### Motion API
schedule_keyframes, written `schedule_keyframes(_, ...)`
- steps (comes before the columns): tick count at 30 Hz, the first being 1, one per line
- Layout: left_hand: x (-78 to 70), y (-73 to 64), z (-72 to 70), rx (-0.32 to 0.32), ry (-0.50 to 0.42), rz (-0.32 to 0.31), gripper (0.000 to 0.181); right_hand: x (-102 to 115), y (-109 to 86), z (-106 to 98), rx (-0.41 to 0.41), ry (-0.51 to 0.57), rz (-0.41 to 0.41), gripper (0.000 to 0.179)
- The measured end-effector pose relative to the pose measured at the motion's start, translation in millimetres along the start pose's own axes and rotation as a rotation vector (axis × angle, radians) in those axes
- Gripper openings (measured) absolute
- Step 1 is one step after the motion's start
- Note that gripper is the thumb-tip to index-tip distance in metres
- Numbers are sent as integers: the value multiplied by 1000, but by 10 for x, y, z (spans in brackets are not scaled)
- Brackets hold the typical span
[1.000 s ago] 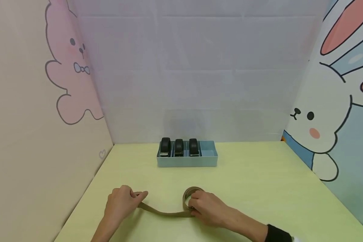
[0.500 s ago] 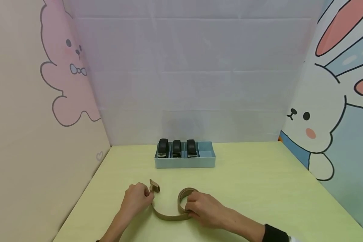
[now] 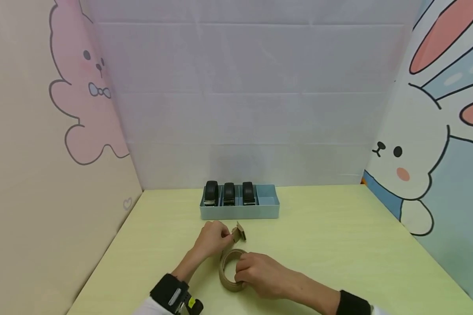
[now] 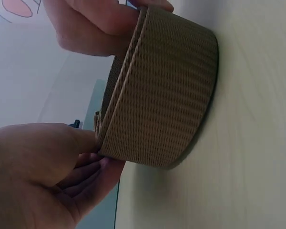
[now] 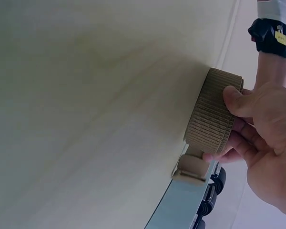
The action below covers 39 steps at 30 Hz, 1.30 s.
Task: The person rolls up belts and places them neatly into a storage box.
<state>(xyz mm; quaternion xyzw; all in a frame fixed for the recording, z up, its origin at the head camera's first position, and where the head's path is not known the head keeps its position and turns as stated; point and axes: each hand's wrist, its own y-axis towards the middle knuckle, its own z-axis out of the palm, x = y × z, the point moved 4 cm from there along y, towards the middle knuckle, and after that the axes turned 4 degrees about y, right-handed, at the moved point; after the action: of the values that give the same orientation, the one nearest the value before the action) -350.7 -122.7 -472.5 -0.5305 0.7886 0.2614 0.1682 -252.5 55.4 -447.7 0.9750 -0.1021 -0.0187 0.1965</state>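
A khaki webbing belt (image 3: 223,275) stands on its edge on the table, wound into a ring-shaped coil. My right hand (image 3: 262,275) pinches the coil's near right side; in the right wrist view its thumb lies on the outer ribbed face. At the coil's far side, my left hand (image 3: 213,238) pinches the belt's end section. The buckle (image 3: 240,232) sticks out past those fingers to the right. Up close in the left wrist view, the layered belt (image 4: 157,90) fills the space between both hands.
Behind the hands stands a light blue divided box (image 3: 240,213). Its three left compartments hold black rolled belts (image 3: 229,192). A pale yellow table (image 3: 339,249) is bounded by a plain back wall and printed side walls.
My left hand has swung right and away from me, carrying the buckle end. The loose stretch of belt now lies round the coil. My right hand keeps its hold on the coil.
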Motion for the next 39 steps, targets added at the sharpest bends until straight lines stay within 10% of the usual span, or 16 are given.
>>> schedule_keyframes(8,-118,-15,83,125,-84,96,18,-29,-5,30,71,9,61,21)
schedule_keyframes(18,64,-401,-272,210,-220,-76,14,-26,33,-15,141,37,109,21)
schedule_keyframes(28,43,-213,-89,119,-75,-30,32,-10,38,-14,85,21,10,31)
schedule_keyframes(39,-182,-205,-30,217,-90,24,16,-22,4,29,49,-3,8,30)
